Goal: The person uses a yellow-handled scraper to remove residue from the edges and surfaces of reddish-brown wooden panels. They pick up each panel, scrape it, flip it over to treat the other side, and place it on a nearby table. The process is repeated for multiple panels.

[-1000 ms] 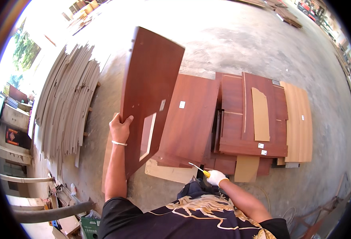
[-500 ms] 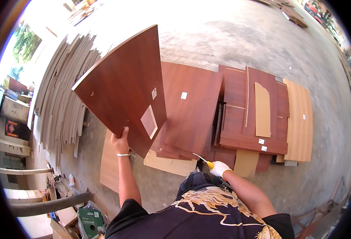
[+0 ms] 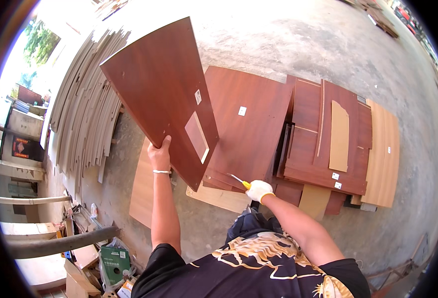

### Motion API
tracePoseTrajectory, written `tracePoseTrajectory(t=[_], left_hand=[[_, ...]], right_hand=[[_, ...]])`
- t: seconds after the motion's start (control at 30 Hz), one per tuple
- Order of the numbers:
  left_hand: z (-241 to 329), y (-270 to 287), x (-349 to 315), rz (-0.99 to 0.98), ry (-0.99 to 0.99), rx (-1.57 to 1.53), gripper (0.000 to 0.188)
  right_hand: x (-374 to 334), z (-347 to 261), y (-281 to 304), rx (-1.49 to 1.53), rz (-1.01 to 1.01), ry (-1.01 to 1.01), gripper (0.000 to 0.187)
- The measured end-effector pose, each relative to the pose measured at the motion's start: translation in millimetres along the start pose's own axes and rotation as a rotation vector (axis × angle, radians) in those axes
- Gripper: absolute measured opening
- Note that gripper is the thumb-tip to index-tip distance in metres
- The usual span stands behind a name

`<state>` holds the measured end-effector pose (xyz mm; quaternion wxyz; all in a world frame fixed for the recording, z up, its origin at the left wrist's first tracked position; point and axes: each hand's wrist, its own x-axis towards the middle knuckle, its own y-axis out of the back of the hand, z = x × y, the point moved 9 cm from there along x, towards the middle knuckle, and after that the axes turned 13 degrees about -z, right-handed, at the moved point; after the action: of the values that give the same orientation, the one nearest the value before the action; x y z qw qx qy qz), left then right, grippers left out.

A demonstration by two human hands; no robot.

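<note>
My left hand [image 3: 160, 155], bare with a white band at the wrist, grips the near left edge of a large reddish-brown wood panel [image 3: 162, 84]. The panel stands tilted, with a rectangular cutout and a small white label on its face. In a white work glove, my right hand [image 3: 259, 190] is closed round a yellow-handled tool [image 3: 247, 185] with a thin, slightly bent metal shaft; its exact kind is unclear. The shaft's tip points left toward the panel's lower right edge, apart from it. Behind lies a stack of similar brown panels [image 3: 249, 134].
Another pile of brown panels [image 3: 298, 159] lies to the right, topped by a tan strip [image 3: 339, 134], beside light wood boards [image 3: 384, 149]. Long grey strips [image 3: 85, 109] are heaped at left. A green box [image 3: 114, 264] and a grey pipe [image 3: 62, 244] are at lower left.
My right hand has moved up and left with the tool, closer to the panel. The panel has turned slightly in my left hand, and the whole view has shifted a little.
</note>
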<state>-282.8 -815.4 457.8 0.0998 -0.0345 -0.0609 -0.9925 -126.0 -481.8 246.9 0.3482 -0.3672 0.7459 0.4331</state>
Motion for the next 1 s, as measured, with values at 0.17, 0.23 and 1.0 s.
tracePoseTrajectory(t=[0.17,0.23,1.0], left_hand=[[-74,-9,-14,-0.088,0.142,-0.008,0.030],[-80,-14,-9,-0.008,0.248,-0.116,0.024],[-124,-81,-104,-0.113,0.857,-0.837,0.044]], right_hand=[[-21,-22,-22,-0.045,-0.193,0.184,0.039],[-15,-5,-20,0.046,-0.094,0.151,0.037],[-287,162,-173,0.627,0.571,0.075,0.037]])
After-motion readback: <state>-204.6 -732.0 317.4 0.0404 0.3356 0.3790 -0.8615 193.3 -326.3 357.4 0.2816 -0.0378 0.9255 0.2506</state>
